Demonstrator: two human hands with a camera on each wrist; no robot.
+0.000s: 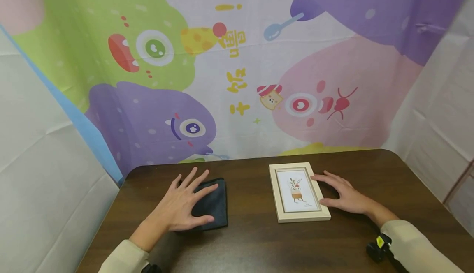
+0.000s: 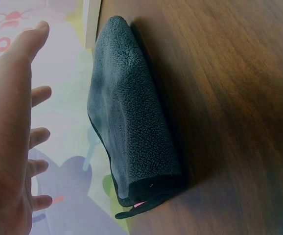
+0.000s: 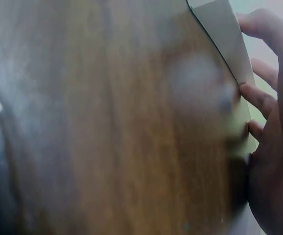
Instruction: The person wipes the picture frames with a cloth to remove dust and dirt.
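Note:
My left hand (image 1: pixel 181 205), fingers spread wide, is over a folded dark grey cloth (image 1: pixel 219 203). In the left wrist view a gap shows between that hand and the fuzzy cloth (image 2: pixel 129 112), which has a black edge band and a small loop. To the right lies a cream picture frame (image 1: pixel 303 216), flat and face up, with a plant print inside. Along its right side is my right hand (image 1: pixel 346 195), thumb and fingers parted. In the right wrist view its fingertips (image 3: pixel 248 90) are right at the side of the frame (image 3: pixel 217 29).
Both things lie on a dark brown wooden table (image 1: pixel 252 240). A cartoon-printed curtain (image 1: pixel 244 137) hangs behind its far edge, with pale cloth walls at left and right. A black wrist camera (image 1: pixel 377 248) is strapped over the right sleeve (image 1: pixel 411 240).

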